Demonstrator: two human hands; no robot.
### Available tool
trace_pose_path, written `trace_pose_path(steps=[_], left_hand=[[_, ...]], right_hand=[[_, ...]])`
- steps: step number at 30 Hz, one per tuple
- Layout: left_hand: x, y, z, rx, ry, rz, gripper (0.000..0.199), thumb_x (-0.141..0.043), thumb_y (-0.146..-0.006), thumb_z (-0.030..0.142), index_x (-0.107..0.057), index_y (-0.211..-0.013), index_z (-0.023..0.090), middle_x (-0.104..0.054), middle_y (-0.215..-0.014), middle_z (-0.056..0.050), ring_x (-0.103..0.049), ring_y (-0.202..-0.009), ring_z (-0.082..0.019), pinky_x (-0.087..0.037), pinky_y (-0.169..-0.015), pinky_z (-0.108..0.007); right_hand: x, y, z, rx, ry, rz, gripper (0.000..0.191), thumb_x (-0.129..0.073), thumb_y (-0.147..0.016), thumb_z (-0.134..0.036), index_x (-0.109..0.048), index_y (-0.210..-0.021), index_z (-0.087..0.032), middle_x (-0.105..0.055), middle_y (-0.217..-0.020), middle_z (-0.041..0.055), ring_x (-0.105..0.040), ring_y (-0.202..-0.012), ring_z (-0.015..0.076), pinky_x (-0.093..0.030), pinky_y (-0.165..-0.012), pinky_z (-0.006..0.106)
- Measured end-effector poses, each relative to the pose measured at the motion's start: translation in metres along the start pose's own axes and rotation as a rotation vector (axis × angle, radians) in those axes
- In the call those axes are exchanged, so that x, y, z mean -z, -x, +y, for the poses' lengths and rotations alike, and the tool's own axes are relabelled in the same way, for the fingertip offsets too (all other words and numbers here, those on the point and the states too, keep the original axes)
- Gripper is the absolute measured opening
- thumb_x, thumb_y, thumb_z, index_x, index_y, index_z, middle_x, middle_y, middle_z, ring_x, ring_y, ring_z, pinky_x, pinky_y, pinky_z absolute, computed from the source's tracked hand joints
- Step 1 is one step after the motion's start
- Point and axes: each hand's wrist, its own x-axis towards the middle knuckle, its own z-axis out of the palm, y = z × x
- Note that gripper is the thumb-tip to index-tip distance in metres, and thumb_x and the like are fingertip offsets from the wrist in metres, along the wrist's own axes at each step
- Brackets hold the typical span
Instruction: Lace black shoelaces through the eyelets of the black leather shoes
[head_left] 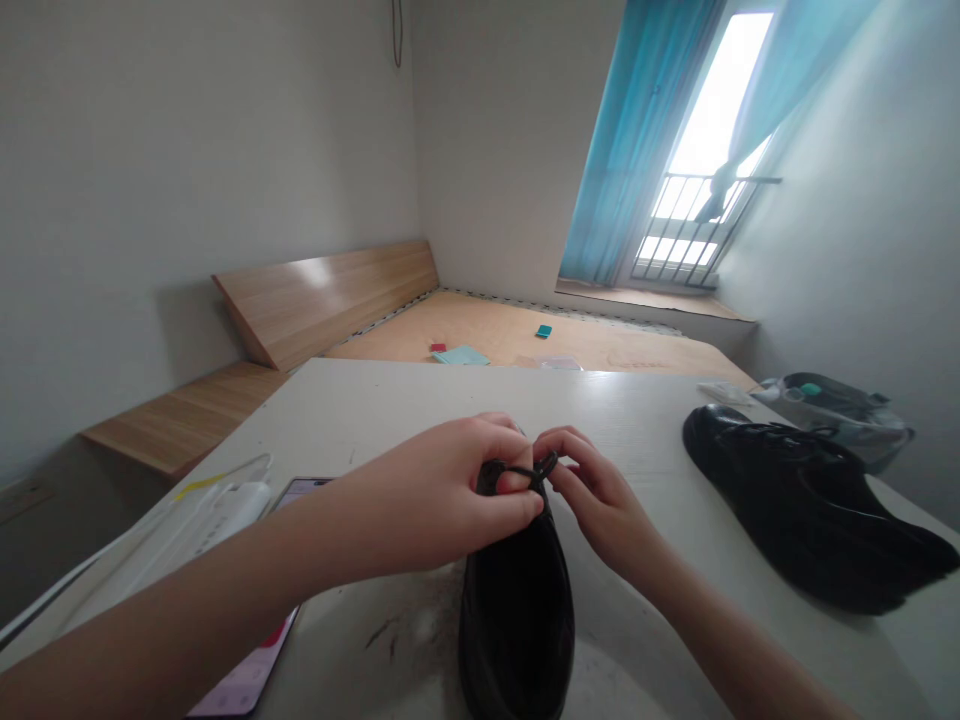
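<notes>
A black shoe (517, 620) stands on the white table, its opening toward me and its toe hidden behind my hands. My left hand (480, 485) reaches across the front of the shoe, thumb and fingers pinched on a dark lace (546, 466). On the right side of the lace, my right hand (592, 490) has its fingertips closed on the loop. A second black shoe (795, 500), laced, lies at the right of the table.
A phone (247, 690) lies partly under my left forearm, beside a white device with a cable (225, 520). A clear bag (862, 410) sits at the right edge. Beyond the table (375, 400) is a wooden bed board (510, 320) with small items.
</notes>
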Motion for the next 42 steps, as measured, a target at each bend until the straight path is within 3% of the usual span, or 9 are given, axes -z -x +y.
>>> trace_pose_path(steps=[6,9,15,18,25,31,34,37,42], left_hand=[[0.022,0.019,0.017,0.009,0.266,0.226,0.045,-0.052,-0.087,0.047,-0.034,-0.057,0.019,-0.031,-0.055,0.005,-0.029,-0.051,-0.01,-0.027,-0.045,-0.023],[0.027,0.023,0.014,0.024,0.275,0.169,0.057,-0.031,-0.09,0.065,-0.046,-0.057,0.021,-0.033,-0.05,0.004,-0.031,-0.047,-0.011,-0.029,-0.044,-0.025],[0.019,0.014,0.008,0.133,-0.122,0.106,0.039,-0.038,-0.093,0.051,-0.06,-0.077,0.024,-0.053,-0.062,0.003,-0.046,-0.055,-0.014,-0.03,-0.048,-0.026],[0.009,0.007,0.003,0.137,-0.346,0.104,0.025,-0.041,-0.093,0.035,-0.064,-0.089,0.025,-0.063,-0.08,0.001,-0.056,-0.07,-0.018,-0.038,-0.059,-0.029],[-0.007,-0.001,-0.018,0.118,-0.398,-0.024,0.028,-0.038,-0.089,0.023,-0.061,-0.106,0.021,-0.061,-0.104,-0.008,-0.058,-0.095,-0.025,-0.045,-0.084,-0.038],[-0.011,-0.005,-0.021,0.111,-0.349,-0.039,0.027,-0.037,-0.086,0.018,-0.056,-0.105,0.019,-0.055,-0.108,-0.009,-0.051,-0.105,-0.026,-0.041,-0.093,-0.042],[-0.013,-0.006,-0.021,0.103,-0.32,-0.053,0.023,-0.038,-0.084,0.018,-0.055,-0.1,0.022,-0.051,-0.106,-0.007,-0.049,-0.105,-0.024,-0.041,-0.093,-0.04],[-0.013,-0.007,-0.019,0.1,-0.255,-0.055,0.021,-0.039,-0.083,0.017,-0.055,-0.095,0.022,-0.05,-0.105,-0.005,-0.048,-0.105,-0.023,-0.04,-0.095,-0.041],[-0.003,-0.006,-0.011,0.153,0.086,-0.149,0.007,-0.048,-0.082,0.028,-0.051,-0.081,0.021,-0.052,-0.082,0.001,-0.049,-0.079,-0.018,-0.042,-0.074,-0.033]], right_hand=[[0.002,0.005,-0.002,0.212,0.26,-0.06,0.02,-0.051,-0.09,-0.02,-0.062,-0.105,-0.026,-0.056,-0.109,0.0074,-0.051,-0.107,0.0247,-0.042,-0.095,0.044],[0.004,0.006,-0.009,0.26,0.321,-0.1,0.022,-0.054,-0.085,-0.014,-0.062,-0.101,-0.026,-0.053,-0.114,0.0076,-0.047,-0.112,0.0259,-0.04,-0.098,0.044],[0.003,0.01,-0.015,0.24,0.312,-0.182,0.016,-0.057,-0.082,-0.012,-0.054,-0.092,-0.024,-0.049,-0.113,0.0065,-0.045,-0.11,0.0239,-0.04,-0.096,0.04],[0.001,0.01,-0.012,0.181,0.172,-0.157,0.003,-0.053,-0.09,-0.022,-0.052,-0.088,-0.025,-0.049,-0.111,0.0054,-0.047,-0.108,0.0223,-0.039,-0.096,0.039],[0.013,0.007,-0.017,-0.012,-0.472,-0.107,0.034,-0.049,-0.092,-0.05,-0.052,-0.071,-0.023,-0.053,-0.091,0.0045,-0.052,-0.098,0.0235,-0.042,-0.089,0.037],[0.032,0.005,-0.033,-0.055,-0.856,-0.381,0.049,-0.036,-0.093,-0.058,-0.045,-0.063,-0.022,-0.042,-0.058,-0.0037,-0.036,-0.042,0.0103,-0.037,-0.055,0.03],[0.026,0.001,-0.026,-0.107,-0.599,-0.257,0.05,-0.036,-0.092,-0.063,-0.056,-0.071,-0.022,-0.05,-0.062,-0.0006,-0.048,-0.055,0.0154,-0.04,-0.06,0.032],[0.015,-0.001,-0.014,-0.091,-0.079,-0.058,0.029,-0.05,-0.092,-0.044,-0.06,-0.078,-0.021,-0.056,-0.072,0.0013,-0.053,-0.072,0.0182,-0.043,-0.071,0.033],[0.003,0.003,-0.007,0.037,0.17,-0.121,0.008,-0.051,-0.091,-0.021,-0.059,-0.089,-0.022,-0.057,-0.087,0.0017,-0.055,-0.082,0.0174,-0.045,-0.074,0.032]])
